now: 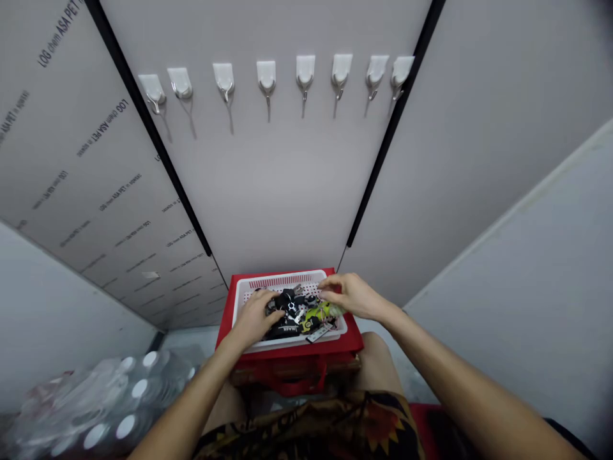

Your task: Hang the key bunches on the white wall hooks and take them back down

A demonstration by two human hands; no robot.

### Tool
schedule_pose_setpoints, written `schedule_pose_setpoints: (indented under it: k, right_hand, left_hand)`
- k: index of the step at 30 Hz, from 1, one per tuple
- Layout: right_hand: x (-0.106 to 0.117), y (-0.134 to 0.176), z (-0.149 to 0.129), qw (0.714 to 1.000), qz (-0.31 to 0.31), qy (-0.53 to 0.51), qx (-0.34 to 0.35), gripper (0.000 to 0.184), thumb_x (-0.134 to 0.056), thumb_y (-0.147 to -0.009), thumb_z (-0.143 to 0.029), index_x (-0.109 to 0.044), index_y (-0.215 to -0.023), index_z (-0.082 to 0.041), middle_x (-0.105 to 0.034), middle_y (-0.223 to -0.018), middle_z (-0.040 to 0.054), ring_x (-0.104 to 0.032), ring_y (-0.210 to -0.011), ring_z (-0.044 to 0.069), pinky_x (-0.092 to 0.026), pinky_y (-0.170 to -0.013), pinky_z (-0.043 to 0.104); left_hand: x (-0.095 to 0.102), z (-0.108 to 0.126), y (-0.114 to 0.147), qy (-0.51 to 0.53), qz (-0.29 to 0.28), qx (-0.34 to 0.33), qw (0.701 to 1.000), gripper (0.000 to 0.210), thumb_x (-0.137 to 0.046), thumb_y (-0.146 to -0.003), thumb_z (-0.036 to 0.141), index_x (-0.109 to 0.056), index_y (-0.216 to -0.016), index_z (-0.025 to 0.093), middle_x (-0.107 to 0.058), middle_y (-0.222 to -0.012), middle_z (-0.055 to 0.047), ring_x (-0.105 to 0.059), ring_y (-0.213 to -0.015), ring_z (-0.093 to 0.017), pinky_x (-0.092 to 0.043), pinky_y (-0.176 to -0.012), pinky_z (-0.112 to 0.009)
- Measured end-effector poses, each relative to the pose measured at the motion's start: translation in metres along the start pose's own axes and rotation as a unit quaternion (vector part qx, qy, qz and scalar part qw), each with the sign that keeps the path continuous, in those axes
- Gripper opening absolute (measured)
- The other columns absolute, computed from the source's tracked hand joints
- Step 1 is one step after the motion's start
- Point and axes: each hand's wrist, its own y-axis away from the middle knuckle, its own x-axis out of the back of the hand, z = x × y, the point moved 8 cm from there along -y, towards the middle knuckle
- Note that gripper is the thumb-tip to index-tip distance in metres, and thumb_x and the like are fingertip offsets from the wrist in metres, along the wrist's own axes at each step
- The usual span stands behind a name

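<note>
A white plastic basket with slotted walls holds a jumble of keys and key fobs, mostly black, with a yellow-green piece among them. My left hand reaches in over the basket's left side; its thumb and fingers are apart around the dark items, and I cannot make out anything gripped. Over the right rim, my right hand has its thumb and forefinger spread, with nothing visible between them. A flat pale tag lies near the front rim.
The basket rests on a red fabric-covered box between my knees. Several white adhesive hooks line the wall panel ahead. Capped clear bottles stand at lower left. White walls close in on both sides.
</note>
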Motion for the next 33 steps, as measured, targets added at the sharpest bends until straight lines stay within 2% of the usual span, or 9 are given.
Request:
schedule_pose_setpoints:
  k: [4, 9, 12, 16, 20, 23, 25, 29, 33]
  right_hand:
    - [-0.021, -0.008, -0.017, 0.996, -0.047, 0.060, 0.040, 0.019, -0.044, -0.066, -0.028, -0.059, -0.073, -0.019, -0.060, -0.071, 0.0024, -0.051, -0.064, 0.012, -0.034, -0.057, 0.020]
    - [-0.055, -0.039, -0.015, 0.974, -0.062, 0.208, -0.058, 0.022, -0.044, -0.064, -0.028, -0.061, -0.064, -0.013, -0.060, -0.069, 0.0127, -0.054, -0.064, 0.019, -0.033, -0.053, 0.025]
    - [-0.060, -0.049, -0.011, 0.976, -0.047, 0.199, -0.078, 0.017, -0.045, -0.062, -0.022, -0.059, -0.060, -0.012, -0.060, -0.069, 0.0142, -0.054, -0.066, 0.020, -0.034, -0.053, 0.025]
    - [-0.044, -0.051, 0.000, 0.995, -0.008, -0.019, -0.097, 0.019, -0.039, -0.065, -0.025, -0.050, -0.053, -0.015, -0.058, -0.055, 0.0058, -0.054, -0.056, 0.014, -0.036, -0.049, 0.022]
    - [-0.035, -0.047, 0.000, 0.928, -0.013, -0.350, -0.130, 0.019, -0.038, -0.068, -0.030, -0.041, -0.056, -0.016, -0.053, -0.049, -0.0017, -0.053, -0.048, 0.009, -0.039, -0.046, 0.020]
    - [-0.033, -0.044, -0.010, 0.874, -0.001, -0.469, -0.129, 0.019, -0.042, -0.065, -0.032, -0.040, -0.057, -0.015, -0.052, -0.048, -0.0035, -0.052, -0.046, 0.008, -0.040, -0.047, 0.020]
    - [-0.034, -0.042, -0.016, 0.856, 0.007, -0.502, -0.126, 0.019, -0.044, -0.064, -0.033, -0.040, -0.057, -0.015, -0.052, -0.048, -0.0039, -0.052, -0.044, 0.008, -0.040, -0.048, 0.021]
    - [-0.037, -0.038, -0.021, 0.850, 0.012, -0.513, -0.118, 0.020, -0.045, -0.063, -0.034, -0.040, -0.058, -0.016, -0.049, -0.044, -0.0055, -0.051, -0.043, 0.008, -0.040, -0.047, 0.021]
    - [-0.039, -0.034, -0.020, 0.858, 0.017, -0.501, -0.116, 0.022, -0.046, -0.061, -0.036, -0.038, -0.057, -0.016, -0.047, -0.044, -0.0064, -0.051, -0.045, 0.008, -0.039, -0.047, 0.021]
  left_hand:
    - [-0.004, -0.003, -0.005, -0.009, 0.001, 0.005, 1.000, 0.033, -0.047, -0.061, 0.023, -0.048, -0.094, 0.019, -0.051, -0.095, -0.004, -0.041, -0.090, -0.017, -0.030, -0.080, -0.029]
    - [-0.006, -0.006, -0.007, -0.011, 0.011, 0.007, 1.000, 0.025, -0.044, -0.062, 0.018, -0.051, -0.086, 0.019, -0.053, -0.088, -0.003, -0.042, -0.087, -0.016, -0.031, -0.078, -0.028]
    - [-0.004, -0.009, -0.004, -0.001, 0.015, 0.018, 1.000, 0.025, -0.044, -0.062, 0.018, -0.052, -0.085, 0.019, -0.053, -0.086, -0.003, -0.043, -0.086, -0.016, -0.032, -0.077, -0.029]
    - [0.005, -0.007, -0.003, 0.033, 0.054, 0.027, 0.998, 0.027, -0.045, -0.060, 0.016, -0.052, -0.086, 0.019, -0.053, -0.089, -0.003, -0.043, -0.088, -0.017, -0.032, -0.079, -0.030]
    - [0.013, 0.005, -0.007, 0.143, 0.108, 0.019, 0.984, 0.028, -0.048, -0.060, 0.020, -0.051, -0.087, 0.018, -0.052, -0.093, -0.004, -0.045, -0.088, -0.016, -0.032, -0.080, -0.029]
    - [0.009, 0.014, -0.014, 0.296, 0.100, 0.045, 0.949, 0.026, -0.050, -0.059, 0.026, -0.051, -0.083, 0.016, -0.056, -0.086, -0.005, -0.049, -0.079, -0.014, -0.036, -0.074, -0.027]
    - [0.008, 0.014, -0.018, 0.408, 0.110, 0.090, 0.902, 0.026, -0.050, -0.060, 0.029, -0.049, -0.082, 0.015, -0.057, -0.081, -0.005, -0.051, -0.074, -0.013, -0.038, -0.068, -0.026]
    - [0.007, 0.013, -0.023, 0.577, 0.112, 0.165, 0.792, 0.023, -0.048, -0.060, 0.034, -0.049, -0.072, 0.015, -0.057, -0.065, -0.002, -0.052, -0.059, -0.010, -0.038, -0.056, -0.021]
    - [0.014, 0.013, -0.029, 0.620, 0.144, 0.171, 0.752, 0.017, -0.055, -0.054, 0.029, -0.048, -0.059, 0.014, -0.050, -0.053, 0.003, -0.046, -0.048, -0.006, -0.034, -0.047, -0.017]
